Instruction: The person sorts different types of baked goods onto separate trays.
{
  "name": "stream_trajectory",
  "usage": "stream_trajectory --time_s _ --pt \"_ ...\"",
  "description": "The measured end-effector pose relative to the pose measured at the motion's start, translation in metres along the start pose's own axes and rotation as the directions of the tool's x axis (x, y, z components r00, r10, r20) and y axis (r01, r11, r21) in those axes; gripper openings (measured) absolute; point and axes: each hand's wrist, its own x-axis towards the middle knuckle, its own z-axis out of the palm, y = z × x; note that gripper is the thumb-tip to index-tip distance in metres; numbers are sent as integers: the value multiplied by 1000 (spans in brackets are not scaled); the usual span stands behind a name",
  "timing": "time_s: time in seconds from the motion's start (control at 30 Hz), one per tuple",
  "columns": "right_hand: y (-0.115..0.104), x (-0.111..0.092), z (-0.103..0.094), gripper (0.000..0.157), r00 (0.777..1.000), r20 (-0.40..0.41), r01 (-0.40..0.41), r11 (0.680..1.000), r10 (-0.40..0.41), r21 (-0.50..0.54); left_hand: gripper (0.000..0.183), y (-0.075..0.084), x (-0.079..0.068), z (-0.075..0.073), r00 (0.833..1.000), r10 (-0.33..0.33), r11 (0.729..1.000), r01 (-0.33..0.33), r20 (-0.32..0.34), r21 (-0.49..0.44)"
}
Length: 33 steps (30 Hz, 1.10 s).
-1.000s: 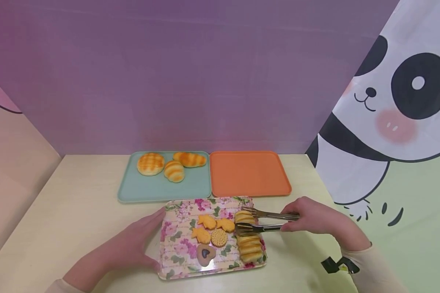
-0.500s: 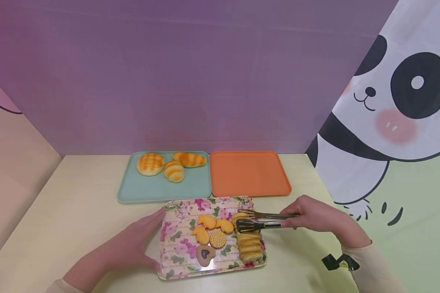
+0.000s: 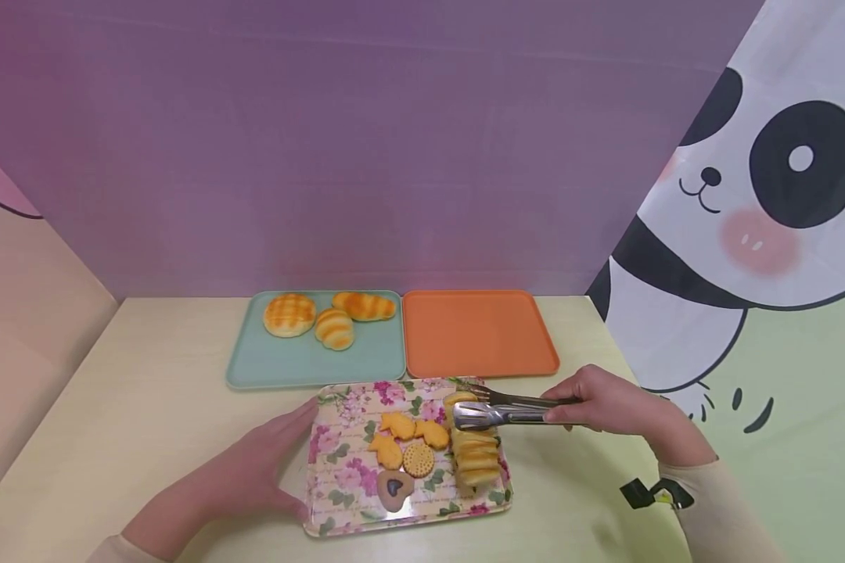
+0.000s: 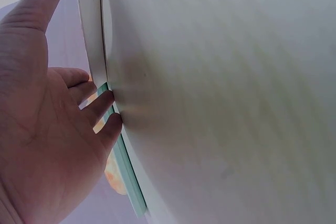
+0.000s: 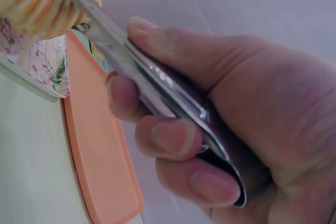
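A floral tray [image 3: 338, 477] lies at the table's near edge. On it are several orange cookies [image 3: 401, 444] and a long ridged bread [image 3: 479, 461]. My right hand [image 3: 595, 403] grips metal tongs [image 3: 510, 413]; their tips clamp the bread's far end, which is raised off the tray. The right wrist view shows the fingers [image 5: 168, 135] curled round the tongs [image 5: 152, 80], with the bread [image 5: 31, 3] in their tips. My left hand [image 3: 253, 469] lies flat on the table, its straight fingers [image 4: 102, 106] against the floral tray's left edge [image 4: 93, 35].
Behind the floral tray a teal tray [image 3: 310, 363] carries three buns [image 3: 327, 317]. An orange tray [image 3: 479, 332] stands right of it with nothing on it. A purple wall closes the back and a panda curtain [image 3: 760, 195] hangs on the right.
The tongs have closed on the long bread and its far end has risen from the tray. My right hand has moved slightly up and away. The left hand has stayed put.
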Motion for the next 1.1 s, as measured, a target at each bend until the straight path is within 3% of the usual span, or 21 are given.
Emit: stream_trajectory --time_s 0.27,0.6,0.77,1.1 --pt "2 22 -4 19 998 -68 16 1000 -16 4 151 -2 0 2 1000 3 1000 -3 -5 0" --pt "4 84 -5 20 987 -147 71 997 -65 31 150 -1 0 2 1000 -2 1000 2 -2 -16" --pt "-1 113 1 22 977 -180 116 993 -118 -21 150 -1 1 1 1000 -13 1000 13 11 -21" --pt "-11 150 20 29 966 -237 95 994 -106 -58 151 -1 0 0 1000 -13 1000 13 9 -20"
